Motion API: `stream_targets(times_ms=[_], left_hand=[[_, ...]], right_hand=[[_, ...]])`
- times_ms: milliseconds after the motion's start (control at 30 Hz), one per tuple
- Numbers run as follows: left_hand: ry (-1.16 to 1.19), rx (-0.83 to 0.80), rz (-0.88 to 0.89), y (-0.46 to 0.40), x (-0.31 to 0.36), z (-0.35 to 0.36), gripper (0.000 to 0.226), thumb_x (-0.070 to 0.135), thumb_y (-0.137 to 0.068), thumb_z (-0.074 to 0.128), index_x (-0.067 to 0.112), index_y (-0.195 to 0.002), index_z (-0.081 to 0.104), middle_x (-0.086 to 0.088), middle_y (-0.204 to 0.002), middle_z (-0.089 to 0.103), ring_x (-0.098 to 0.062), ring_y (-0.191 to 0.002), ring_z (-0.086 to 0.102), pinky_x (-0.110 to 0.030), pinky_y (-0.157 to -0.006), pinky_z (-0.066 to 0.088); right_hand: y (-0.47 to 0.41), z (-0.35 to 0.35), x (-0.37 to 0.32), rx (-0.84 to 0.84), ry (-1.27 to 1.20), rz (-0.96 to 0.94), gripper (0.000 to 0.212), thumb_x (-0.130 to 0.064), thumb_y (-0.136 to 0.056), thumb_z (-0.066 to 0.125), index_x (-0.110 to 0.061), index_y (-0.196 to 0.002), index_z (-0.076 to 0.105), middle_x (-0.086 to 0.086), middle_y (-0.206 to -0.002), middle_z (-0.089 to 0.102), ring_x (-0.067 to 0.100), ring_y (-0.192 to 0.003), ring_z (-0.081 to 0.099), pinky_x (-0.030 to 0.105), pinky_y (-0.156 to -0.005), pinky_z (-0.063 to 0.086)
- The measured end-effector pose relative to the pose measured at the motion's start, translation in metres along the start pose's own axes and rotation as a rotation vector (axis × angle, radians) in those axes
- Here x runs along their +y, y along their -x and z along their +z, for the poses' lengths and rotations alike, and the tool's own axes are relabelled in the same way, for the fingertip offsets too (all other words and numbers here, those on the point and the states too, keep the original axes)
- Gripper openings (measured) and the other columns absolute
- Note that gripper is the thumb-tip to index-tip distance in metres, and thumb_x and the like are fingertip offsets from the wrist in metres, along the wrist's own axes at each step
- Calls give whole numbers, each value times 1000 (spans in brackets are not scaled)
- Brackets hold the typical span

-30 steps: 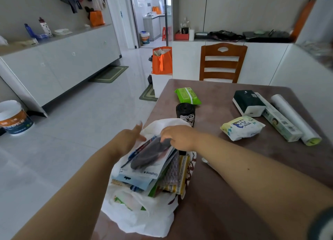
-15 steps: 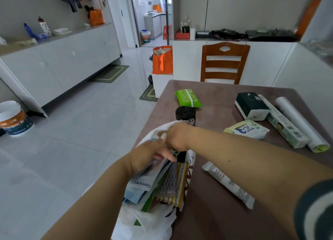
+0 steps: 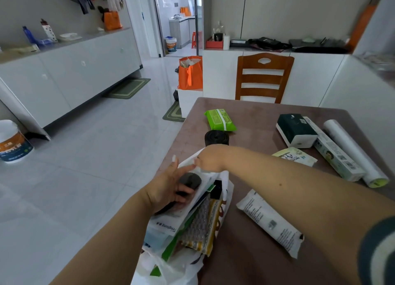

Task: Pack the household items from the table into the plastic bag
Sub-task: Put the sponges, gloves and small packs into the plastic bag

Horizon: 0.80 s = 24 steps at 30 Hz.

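A white plastic bag (image 3: 183,269) lies at the table's near left edge, stuffed with flat packets and a bubble-wrap pack (image 3: 201,227). My left hand (image 3: 166,188) grips a dark item in a flat white packet (image 3: 190,181) at the bag's mouth. My right hand (image 3: 210,157) pinches the bag's upper rim just beyond it. On the table lie a white tube pack (image 3: 269,220), a pale pouch (image 3: 296,156), a black roll (image 3: 216,137), a green wipes pack (image 3: 220,119), a dark tissue box (image 3: 296,129), a long box (image 3: 333,150) and a white roll (image 3: 354,154).
The brown table (image 3: 256,113) has a wooden chair (image 3: 264,77) at its far end. An orange bag (image 3: 190,73) sits on a low white stand to the left. A white bucket (image 3: 12,142) stands on the tiled floor by the grey cabinets.
My left hand moved in from the bag's left side and took hold of the dark packet. My right hand let go of it and shifted up to the bag's rim.
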<state>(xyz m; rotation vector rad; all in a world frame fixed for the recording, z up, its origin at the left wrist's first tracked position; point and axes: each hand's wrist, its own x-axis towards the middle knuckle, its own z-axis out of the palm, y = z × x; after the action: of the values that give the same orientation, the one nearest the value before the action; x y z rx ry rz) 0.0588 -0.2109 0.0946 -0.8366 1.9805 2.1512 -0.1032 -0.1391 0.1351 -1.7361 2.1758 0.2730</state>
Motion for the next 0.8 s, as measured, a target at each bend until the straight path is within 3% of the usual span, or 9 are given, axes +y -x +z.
stream_targets(times_ms=[100,200,267,333,433,500,600,700,800], left_hand=[[27,34,-16,-2,2,-3,80,75,-84,6,33,-139,46,-6,-148,36,-27,-97,56,-37,-80,46],[44,74,-39,-1,6,-2,79,76,-84,9,34,-134,52,-2,-148,36,-28,-114,52,-40,-86,46],[74,74,-55,2,11,1,76,75,-84,12,33,-128,58,-3,-147,38,-32,-121,48,-46,-94,45],[46,48,-68,5,21,4,74,75,-84,15,32,-126,59,-9,-140,46,-36,-122,49,-49,-97,44],[-14,35,-33,12,41,6,74,72,-86,15,26,-125,59,-17,-111,67,-35,-103,64,-47,-92,49],[-21,50,8,16,56,6,72,69,-88,16,21,-120,61,-19,-101,69,-35,-96,65,-48,-90,49],[-22,57,54,20,74,9,71,64,-91,18,15,-120,60,-23,-107,67,-36,-97,63,-48,-93,47],[10,111,117,23,83,15,67,62,-93,20,17,-123,58,-19,-119,64,-35,-104,63,-48,-94,48],[-8,190,178,27,90,20,61,60,-94,21,22,-128,55,-20,-108,70,-36,-96,68,-46,-90,51]], right_hand=[[10,-11,16,145,-419,-87,58,-44,-101,27,-11,-68,63,-10,-62,59,9,-55,51,24,-60,42],[28,-32,32,302,-691,-141,70,-44,-101,20,-12,-56,61,-11,-34,40,2,-36,40,17,-55,38],[41,-39,40,337,-895,-100,81,-60,-95,8,-14,-52,60,-10,-34,33,4,-35,33,22,-59,37],[51,-41,45,363,-952,-74,86,-63,-92,5,-10,-56,62,-8,-40,34,5,-41,34,28,-67,37],[62,-38,41,248,-679,-7,92,-65,-91,4,-4,-81,73,2,-67,51,18,-68,48,34,-76,35],[68,-35,38,154,-537,80,92,-73,-86,11,-2,-92,70,7,-84,58,24,-81,54,36,-77,36],[78,-37,38,281,-727,46,82,-76,-82,9,-14,-59,58,1,-68,56,17,-70,52,36,-82,35],[88,-40,45,450,-936,31,90,-73,-81,2,-15,-74,70,-1,-88,69,13,-91,58,32,-85,36],[91,-31,47,471,-1004,32,81,-62,-92,0,-24,-90,71,-7,-97,68,11,-97,58,30,-80,41]])
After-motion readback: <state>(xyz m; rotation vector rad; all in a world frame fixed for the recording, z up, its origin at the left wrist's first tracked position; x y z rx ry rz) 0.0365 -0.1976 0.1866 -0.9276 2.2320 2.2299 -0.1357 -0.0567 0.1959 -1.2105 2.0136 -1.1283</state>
